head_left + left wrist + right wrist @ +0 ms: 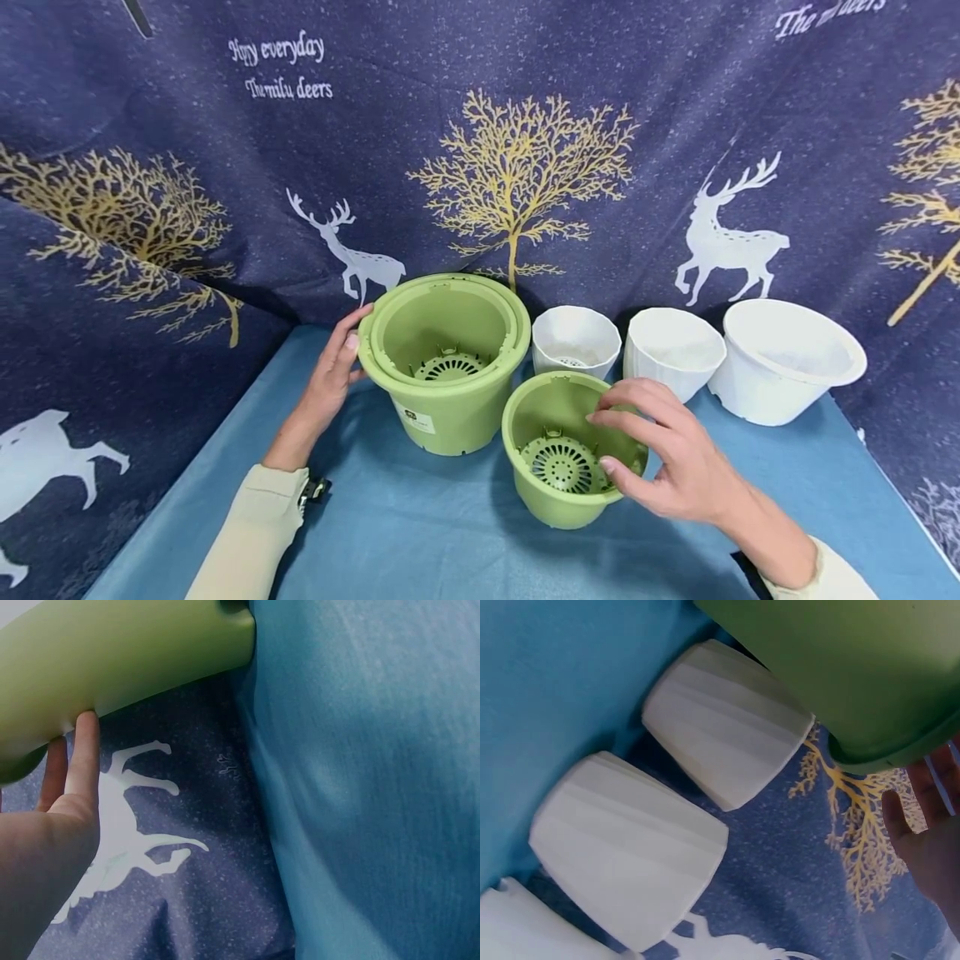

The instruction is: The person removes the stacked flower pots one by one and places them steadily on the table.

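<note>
In the head view a large green plastic pot (450,417) stands left of centre, with a second green pot (420,333) nested inside it. My left hand (330,367) rests against the left side of the outer pot near its rim. In the left wrist view, extended fingers (86,754) touch its smooth green wall. A smaller green pot (551,508) with a slotted base stands to the front right. Over its right rim is my right hand (667,450), fingers loosely bent and thumb apart from them. In the right wrist view those fingers (922,795) show beside the green rim.
Behind the small green pot stand a small white faceted pot (576,333), another white faceted pot (672,354) and a wider white round pot (780,392). A blue cloth (420,525) covers the table. A dark blue printed curtain (480,50) hangs behind.
</note>
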The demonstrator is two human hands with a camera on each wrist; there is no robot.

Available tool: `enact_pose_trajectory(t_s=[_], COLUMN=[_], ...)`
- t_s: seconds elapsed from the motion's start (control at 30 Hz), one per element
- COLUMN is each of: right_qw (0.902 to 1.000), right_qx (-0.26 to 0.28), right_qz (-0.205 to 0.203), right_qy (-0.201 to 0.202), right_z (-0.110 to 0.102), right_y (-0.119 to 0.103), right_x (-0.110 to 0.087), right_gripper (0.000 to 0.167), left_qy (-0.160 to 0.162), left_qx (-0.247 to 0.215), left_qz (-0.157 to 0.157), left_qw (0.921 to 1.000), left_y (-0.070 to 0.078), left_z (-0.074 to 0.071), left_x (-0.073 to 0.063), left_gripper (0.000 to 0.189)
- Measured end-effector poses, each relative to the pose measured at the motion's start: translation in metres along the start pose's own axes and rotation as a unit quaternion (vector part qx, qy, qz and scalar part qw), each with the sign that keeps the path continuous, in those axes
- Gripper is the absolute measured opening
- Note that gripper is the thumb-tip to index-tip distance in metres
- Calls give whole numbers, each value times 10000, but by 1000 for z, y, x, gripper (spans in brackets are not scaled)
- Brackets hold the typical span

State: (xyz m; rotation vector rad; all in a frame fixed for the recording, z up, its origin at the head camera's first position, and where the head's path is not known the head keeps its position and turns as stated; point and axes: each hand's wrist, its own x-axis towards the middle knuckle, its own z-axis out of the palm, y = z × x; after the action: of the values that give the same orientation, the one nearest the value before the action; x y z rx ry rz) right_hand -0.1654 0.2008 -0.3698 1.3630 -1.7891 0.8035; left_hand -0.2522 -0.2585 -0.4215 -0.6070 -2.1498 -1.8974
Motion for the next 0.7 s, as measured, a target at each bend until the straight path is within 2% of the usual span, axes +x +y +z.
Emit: enact_pose_trajectory(t_s=[0.2, 0.5, 0.7], right_qw=[9981, 9936, 9901], right_qx=[-228, -223, -263], right_qz=[309, 478, 443], right_qy=[-492, -995, -1302], right_z=[-2, -7, -9], right_y=[1, 5, 10], right_x=[8, 24, 37], right_gripper=[34, 31, 33], left_qy=[-18, 25, 4], left_qx=[-15, 7, -37], left_qz=[43, 34, 25], left_qw=[10000, 10000, 10000], left_y=[0, 0, 1], left_z=[1, 2, 1], left_x=[0, 1, 0], left_gripper=[51, 51, 51])
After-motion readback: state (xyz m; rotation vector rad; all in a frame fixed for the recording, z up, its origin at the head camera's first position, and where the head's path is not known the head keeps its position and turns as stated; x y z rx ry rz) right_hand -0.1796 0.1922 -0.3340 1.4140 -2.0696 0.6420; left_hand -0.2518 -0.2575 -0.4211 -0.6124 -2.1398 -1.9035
